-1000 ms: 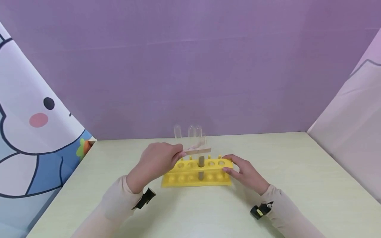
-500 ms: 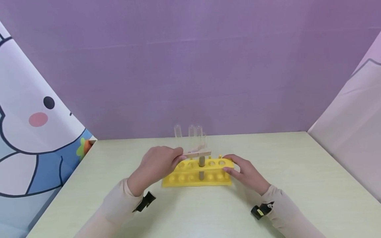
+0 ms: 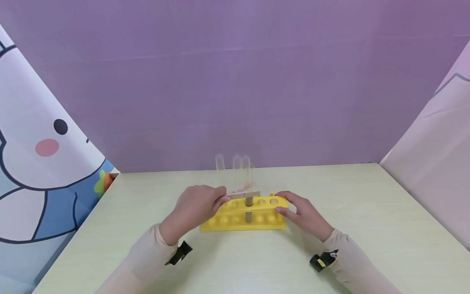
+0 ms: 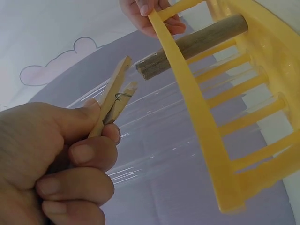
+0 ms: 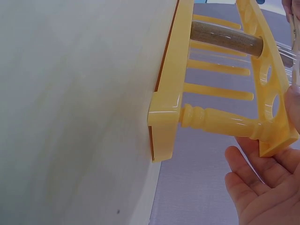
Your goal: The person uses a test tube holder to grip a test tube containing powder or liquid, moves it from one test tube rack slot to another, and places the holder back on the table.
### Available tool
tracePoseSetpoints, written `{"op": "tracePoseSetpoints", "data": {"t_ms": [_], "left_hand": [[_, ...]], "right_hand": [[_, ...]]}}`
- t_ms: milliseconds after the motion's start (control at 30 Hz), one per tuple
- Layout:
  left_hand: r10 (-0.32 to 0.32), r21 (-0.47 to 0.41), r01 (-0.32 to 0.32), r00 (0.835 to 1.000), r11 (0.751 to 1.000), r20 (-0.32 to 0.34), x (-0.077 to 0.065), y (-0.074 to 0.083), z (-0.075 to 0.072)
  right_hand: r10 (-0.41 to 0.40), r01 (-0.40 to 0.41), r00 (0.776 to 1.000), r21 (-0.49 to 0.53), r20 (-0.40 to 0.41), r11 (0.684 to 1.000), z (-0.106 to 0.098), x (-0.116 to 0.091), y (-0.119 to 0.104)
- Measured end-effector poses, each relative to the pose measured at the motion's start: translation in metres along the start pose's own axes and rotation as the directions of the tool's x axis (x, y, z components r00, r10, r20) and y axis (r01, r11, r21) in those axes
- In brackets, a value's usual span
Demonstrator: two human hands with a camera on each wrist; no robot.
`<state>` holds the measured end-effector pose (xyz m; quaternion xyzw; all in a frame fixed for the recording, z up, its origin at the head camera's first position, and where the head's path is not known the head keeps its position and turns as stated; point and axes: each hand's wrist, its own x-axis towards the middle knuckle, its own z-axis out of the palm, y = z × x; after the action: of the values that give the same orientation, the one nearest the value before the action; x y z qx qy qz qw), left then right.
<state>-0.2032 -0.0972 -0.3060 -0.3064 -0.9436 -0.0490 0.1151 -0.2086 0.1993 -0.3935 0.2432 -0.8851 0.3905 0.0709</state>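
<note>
A yellow test tube rack (image 3: 266, 226) stands on the table. In it sits a test tube with grey-brown contents (image 3: 248, 216), its upper end rising above the top bar. My left hand (image 3: 194, 208) pinches a wooden test tube clamp (image 4: 111, 98) between thumb and fingers. In the left wrist view the clamp's tips are spread apart, close to the upper end of the filled tube; whether they touch it I cannot tell. My right hand (image 3: 306, 214) grips the right end of the rack, thumb in front, with fingers (image 5: 272, 168) seen beside the top bar in the right wrist view.
Several clear test tubes (image 3: 220, 163) stand upside down at the back of the rack. A pale table (image 3: 367, 220) spreads around it, with a purple backdrop (image 3: 235, 81) behind and printed panels at both sides.
My left hand has come down with the clamp, from above the rack to the level of the filled tube's upper end. My right hand stays at the rack's end.
</note>
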Motion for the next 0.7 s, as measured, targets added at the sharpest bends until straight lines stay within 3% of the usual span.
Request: {"op": "tracePoseSetpoints", "data": {"t_ms": [267,700], "left_hand": [[-0.004,-0.003,0.004,1.0,1.0,0.015,-0.002,0.0,0.009],[0.019,0.002,-0.019,0.999,1.0,-0.039,-0.005,-0.004,0.018]], "right_hand": [[-0.008,0.007,1.0,-0.011,-0.005,1.0,0.0,-0.001,0.0],[-0.001,0.001,1.0,-0.011,0.002,1.0,0.0,0.0,-0.001]]}}
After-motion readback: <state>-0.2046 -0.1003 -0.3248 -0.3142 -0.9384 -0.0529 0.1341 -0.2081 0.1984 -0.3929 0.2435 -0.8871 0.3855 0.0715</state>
